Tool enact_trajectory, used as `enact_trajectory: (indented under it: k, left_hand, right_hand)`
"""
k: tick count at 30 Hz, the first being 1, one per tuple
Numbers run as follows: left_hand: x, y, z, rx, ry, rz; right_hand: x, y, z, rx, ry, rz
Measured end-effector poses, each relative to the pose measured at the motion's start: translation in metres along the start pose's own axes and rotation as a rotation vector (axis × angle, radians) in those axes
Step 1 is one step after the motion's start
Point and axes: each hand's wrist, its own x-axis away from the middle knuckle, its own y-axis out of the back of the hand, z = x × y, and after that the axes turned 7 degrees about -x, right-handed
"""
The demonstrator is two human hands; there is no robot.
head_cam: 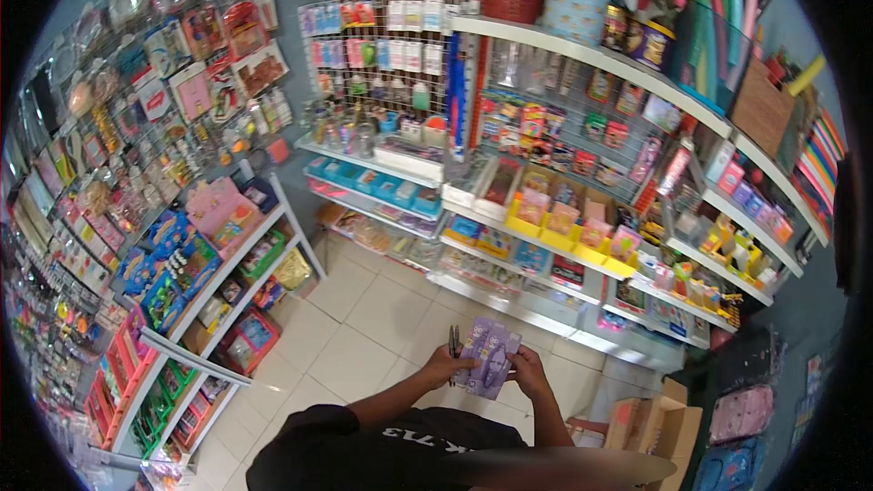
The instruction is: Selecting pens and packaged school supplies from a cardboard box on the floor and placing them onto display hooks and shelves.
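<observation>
Before my body are several flat purple packages [488,360], fanned one over another with printed fronts facing up. My left hand [443,368] grips their left edge. The same hand also holds a dark, slim, pen-like item [455,342], which stands out beyond the fingers; it is too small to tell whether it is one piece or two. On the other side, my right hand [529,372] pinches the right edge of the packages between thumb and fingers. The packages are above the tiled floor [341,368], and their contents are hard to make out.
A white shelf unit [532,296] with small goods runs ahead and to the right. Slanted shelves [235,273] with toys and baskets stand at left, below a wall of hanging packets [194,92]. An open cardboard box [672,423] sits at lower right.
</observation>
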Motion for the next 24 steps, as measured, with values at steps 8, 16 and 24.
enact_trajectory:
  k: [8, 16, 24]
  left_hand:
    - [0.086, 0.131, -0.011, 0.228, -0.041, -0.212]
    - [0.126, 0.221, -0.019, 0.295, -0.082, -0.365]
    - [0.102, 0.286, -0.025, 0.331, -0.100, -0.532]
  right_hand:
    - [-0.064, -0.155, -0.044, 0.070, -0.142, 0.116]
    - [-0.118, -0.257, -0.046, 0.269, -0.205, 0.359]
    - [-0.194, -0.289, -0.044, 0.325, -0.282, 0.497]
